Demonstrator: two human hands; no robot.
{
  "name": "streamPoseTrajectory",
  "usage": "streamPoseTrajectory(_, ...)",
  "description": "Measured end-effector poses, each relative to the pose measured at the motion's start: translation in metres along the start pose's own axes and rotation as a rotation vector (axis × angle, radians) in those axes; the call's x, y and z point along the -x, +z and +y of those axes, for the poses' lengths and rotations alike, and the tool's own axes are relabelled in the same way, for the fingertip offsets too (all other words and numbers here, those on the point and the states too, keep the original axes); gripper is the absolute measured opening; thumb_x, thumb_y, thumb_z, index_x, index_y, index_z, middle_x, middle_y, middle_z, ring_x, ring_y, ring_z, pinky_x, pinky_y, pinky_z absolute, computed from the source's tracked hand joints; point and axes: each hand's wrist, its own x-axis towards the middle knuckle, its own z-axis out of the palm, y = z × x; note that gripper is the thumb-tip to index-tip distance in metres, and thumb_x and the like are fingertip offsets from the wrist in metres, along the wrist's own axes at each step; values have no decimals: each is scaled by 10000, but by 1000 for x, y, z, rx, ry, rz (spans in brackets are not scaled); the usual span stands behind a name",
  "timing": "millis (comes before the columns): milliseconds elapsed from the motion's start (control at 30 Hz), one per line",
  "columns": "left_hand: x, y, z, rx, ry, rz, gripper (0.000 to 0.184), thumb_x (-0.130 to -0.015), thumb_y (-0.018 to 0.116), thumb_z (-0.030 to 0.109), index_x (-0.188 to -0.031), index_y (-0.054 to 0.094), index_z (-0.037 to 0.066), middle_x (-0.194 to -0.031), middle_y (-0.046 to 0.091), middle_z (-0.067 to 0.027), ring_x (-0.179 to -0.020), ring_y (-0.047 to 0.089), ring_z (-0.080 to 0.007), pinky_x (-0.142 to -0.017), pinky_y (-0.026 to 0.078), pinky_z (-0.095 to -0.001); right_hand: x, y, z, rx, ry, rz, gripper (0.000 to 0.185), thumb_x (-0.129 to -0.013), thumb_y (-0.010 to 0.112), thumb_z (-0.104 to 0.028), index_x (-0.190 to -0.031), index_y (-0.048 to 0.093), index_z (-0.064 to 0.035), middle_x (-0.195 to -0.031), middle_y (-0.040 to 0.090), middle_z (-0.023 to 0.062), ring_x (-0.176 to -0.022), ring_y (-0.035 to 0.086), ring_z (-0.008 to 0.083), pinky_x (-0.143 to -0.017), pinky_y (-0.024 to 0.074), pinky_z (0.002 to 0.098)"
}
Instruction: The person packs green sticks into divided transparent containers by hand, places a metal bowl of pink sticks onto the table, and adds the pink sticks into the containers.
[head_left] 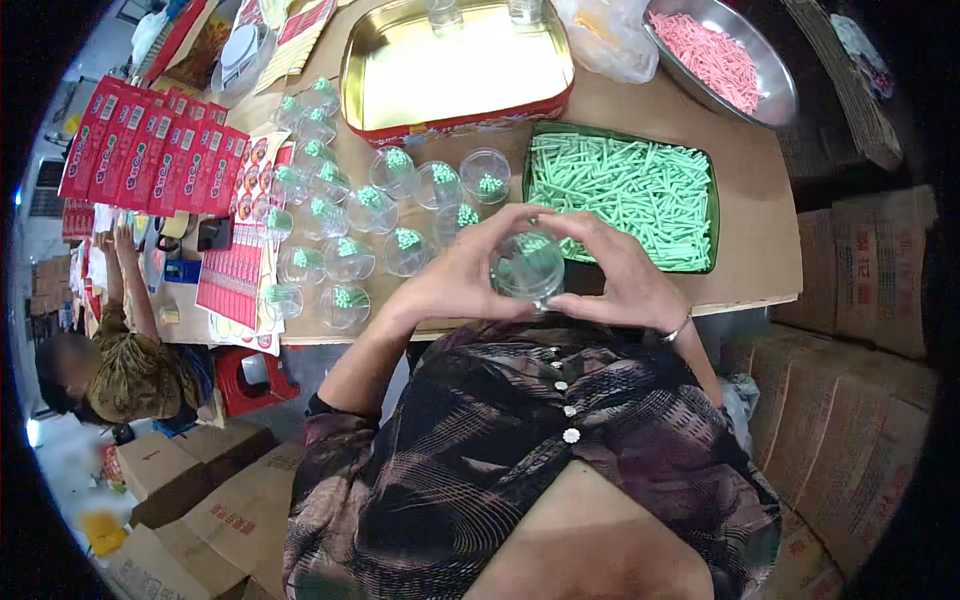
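Between my two hands is a clear round plastic cup (528, 268), with something green showing inside it. My left hand (462, 268) curves around its left side, fingers at the far rim and thumb at the near rim. My right hand (625, 280) wraps the right side in the same way. Just beyond my right hand lies a dark green tray (714, 215) full of short light-green sticks (620, 195). Several clear cups (407, 250) with small bundles of green sticks stand to the left of my left hand.
A large gold-lined tin (455, 70) holds clear cups at its far side. A metal bowl (785, 90) of pink sticks (705, 60) and a plastic bag (610, 40) lie beyond. Red printed packets (150, 150) are stacked left. Another person (130, 370) works farther left. Cardboard boxes (850, 400) stand right.
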Motion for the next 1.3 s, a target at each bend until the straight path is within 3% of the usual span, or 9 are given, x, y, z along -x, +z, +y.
streamPoseTrajectory(200, -7, 7, 13, -402, -160, -278, 735, -582, 779, 98, -1234, 445, 43, -1124, 553, -148, -1036, 541, -291, -904, 452, -432, 7, -23, 13, 148, 50, 186, 405, -758, 701, -68, -1144, 586, -22, -1091, 617, 101, -939, 603, 228, -827, 478, 310)
streamPoseTrajectory(300, -15, 27, 2, -582, 67, -272, 663, -567, 770, 104, -1145, 454, 36, -1083, 551, -160, -987, 542, -320, -863, 455, -432, 25, -29, 16, 175, 165, 190, 334, -773, 681, -48, -1096, 605, -11, -1046, 628, 95, -902, 606, 223, -799, 480, 305)
streamPoseTrajectory(467, -23, 47, -8, -803, 33, -327, 541, -587, 770, 152, -1008, 454, 28, -975, 513, -159, -907, 543, -343, -748, 459, -406, 37, -28, 31, 210, 226, 220, 231, -806, 653, -52, -1030, 620, -5, -972, 637, 81, -827, 606, 222, -739, 479, 307)
streamPoseTrajectory(533, -21, 57, -34, -1118, 162, -229, 631, -613, 766, 132, -1152, 449, 51, -1026, 487, -139, -953, 495, -307, -839, 425, -398, 43, -28, 37, 221, 218, 234, 200, -824, 644, -76, -1010, 616, -10, -943, 637, 72, -790, 604, 225, -706, 476, 312)
streamPoseTrajectory(767, -36, 13, 19, -1007, 81, -559, 820, -623, 804, 176, -1352, 434, 115, -1135, 483, -135, -1069, 414, -252, -888, 381, -413, 71, -55, 70, 477, 394, 506, 168, -833, 622, -33, -998, 639, -10, -927, 639, 64, -740, 589, 189, -661, 464, 266)
streamPoseTrajectory(867, -61, 1, 20, -787, 194, -278, 549, -661, 796, 180, -1159, 598, 56, -1042, 553, -116, -986, 497, -277, -846, 421, -424, 90, -64, 83, 492, 493, 616, 155, -846, 613, -50, -994, 642, -13, -903, 635, 51, -711, 582, 173, -641, 457, 259)
streamPoseTrajectory(933, -88, 11, 3, -1026, 114, -137, 370, -705, 773, 247, -971, 659, 17, -943, 583, -131, -917, 527, -277, -808, 438, -406, 95, -66, 85, 469, 559, 618, 160, -839, 615, -88, -980, 634, -15, -952, 651, 97, -749, 618, 249, -678, 483, 323)
streamPoseTrajectory(1100, -129, 63, -11, -1373, 86, -127, 648, -737, 641, 591, -879, 664, -41, -943, 584, -177, -937, 510, -318, -797, 419, -458, 96, -56, 89, 590, 627, 608, 191, -846, 601, -102, -1016, 632, -20, -985, 646, 101, -771, 626, 263, -690, 489, 344)
streamPoseTrajectory(1300, -158, 97, -41, -1325, -36, -186, 731, -675, 633, 631, -931, 670, -52, -1083, 551, -218, -1019, 463, -314, -807, 393, -470, 79, -47, 109, 716, 496, 666, 217, -878, 567, -126, -1069, 628, -42, -1055, 623, 70, -781, 577, 237, -715, 478, 336)
